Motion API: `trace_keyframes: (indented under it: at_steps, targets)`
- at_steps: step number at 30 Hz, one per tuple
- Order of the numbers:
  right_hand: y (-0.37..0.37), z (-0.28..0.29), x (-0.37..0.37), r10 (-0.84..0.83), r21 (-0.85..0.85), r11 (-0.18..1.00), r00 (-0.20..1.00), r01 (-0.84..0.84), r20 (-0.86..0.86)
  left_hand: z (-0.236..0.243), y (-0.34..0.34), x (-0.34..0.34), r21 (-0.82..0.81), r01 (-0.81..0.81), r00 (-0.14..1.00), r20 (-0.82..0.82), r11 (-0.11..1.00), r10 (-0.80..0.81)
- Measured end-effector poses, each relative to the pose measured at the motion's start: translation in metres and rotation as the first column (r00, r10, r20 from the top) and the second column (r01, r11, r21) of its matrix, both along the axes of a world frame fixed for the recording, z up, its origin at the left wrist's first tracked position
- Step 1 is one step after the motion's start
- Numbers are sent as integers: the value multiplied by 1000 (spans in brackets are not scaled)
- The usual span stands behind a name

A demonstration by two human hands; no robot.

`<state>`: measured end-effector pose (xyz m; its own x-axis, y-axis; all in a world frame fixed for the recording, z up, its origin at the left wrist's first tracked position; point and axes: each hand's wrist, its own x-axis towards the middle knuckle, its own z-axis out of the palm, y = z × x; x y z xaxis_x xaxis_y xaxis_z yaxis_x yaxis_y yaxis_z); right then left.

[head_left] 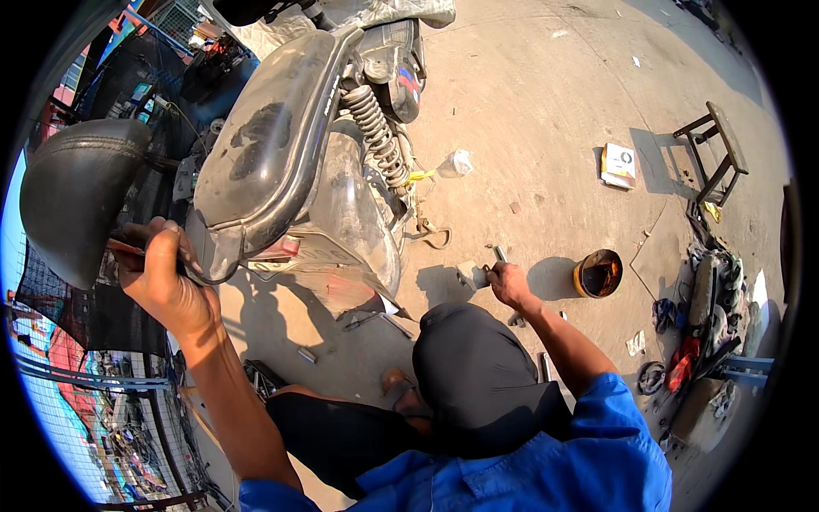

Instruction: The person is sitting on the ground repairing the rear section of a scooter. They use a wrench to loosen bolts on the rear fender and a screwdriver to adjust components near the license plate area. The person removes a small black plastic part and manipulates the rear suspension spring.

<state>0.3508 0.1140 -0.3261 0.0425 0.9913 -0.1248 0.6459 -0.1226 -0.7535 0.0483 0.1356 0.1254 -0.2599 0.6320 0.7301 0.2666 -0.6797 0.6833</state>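
Observation:
My left hand [165, 282] is raised beside the rear of a dusty motorbike, between a black padded seat-like part [81, 196] and the black rear body panel [264, 136]. Its fingers are curled closed, and a thin brownish edge shows by them; what they hold is mostly hidden. A dark curved strip [209, 279] runs from that hand to the panel. Low over the ground, my right hand [509, 284] is closed round a silver metal tool [501, 253], whose short cylindrical end sticks out. A small pale block [467, 276] is just left of that hand.
An open container [598, 274] with dark, oily contents stands right of my right hand. Farther off are a white and orange box [618, 165] and a wooden stool [721, 154]. Loose parts and rags [704, 333] pile up at the right. A coil spring [375, 135] shows on the motorbike.

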Motion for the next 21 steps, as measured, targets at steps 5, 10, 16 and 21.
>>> trace_keyframes:
  at_steps: [5,10,16,21]
  targets:
    - [5,85,12,-12,108,993,967,41,-255,-1,1,1,81,-148,988,-26,986,150]
    - [16,166,16,120,349,937,963,-29,-242,5,-3,9,155,-47,998,44,987,40]
    - [27,255,12,228,210,965,901,-159,-368,10,-3,7,154,28,1000,-12,988,-26]
    - [46,316,12,349,395,857,937,-331,28,5,-1,-2,150,109,992,-74,983,-98]
